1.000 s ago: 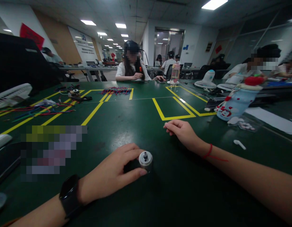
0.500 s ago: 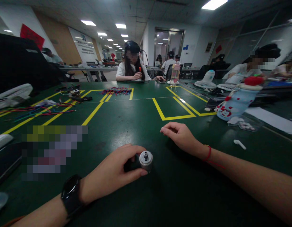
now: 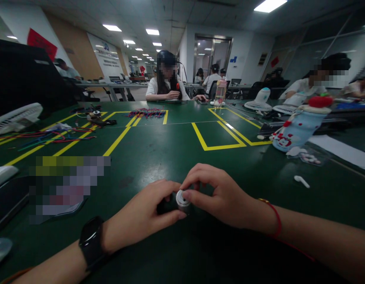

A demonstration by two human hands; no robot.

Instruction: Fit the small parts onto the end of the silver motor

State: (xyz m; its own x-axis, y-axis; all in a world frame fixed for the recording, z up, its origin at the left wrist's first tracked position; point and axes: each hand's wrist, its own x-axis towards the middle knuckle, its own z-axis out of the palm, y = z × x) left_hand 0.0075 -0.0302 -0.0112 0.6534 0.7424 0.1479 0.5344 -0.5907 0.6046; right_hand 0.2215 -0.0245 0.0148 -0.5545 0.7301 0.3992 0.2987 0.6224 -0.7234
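Observation:
A small silver cylinder with a black body [image 3: 181, 200], like a little motor, stands on the dark green table [image 3: 176, 154] close to me. My left hand [image 3: 141, 215], with a black watch on the wrist, grips it from the left between thumb and fingers. My right hand [image 3: 222, 195], a red string around its wrist, pinches the silver top end from the right with thumb and forefinger. Both hands touch the part.
Yellow tape lines [image 3: 206, 144] mark boxes on the table. Coloured wires [image 3: 147, 113] lie far ahead and more wires [image 3: 49, 139] at left. A snowman-patterned bottle [image 3: 295, 126], a white earbud [image 3: 301, 181] and paper [image 3: 342, 152] are at right. Seated people work across the table.
My right hand has moved from the open table back toward me and closed its fingers on the top of the silver part. My left hand has kept its grip.

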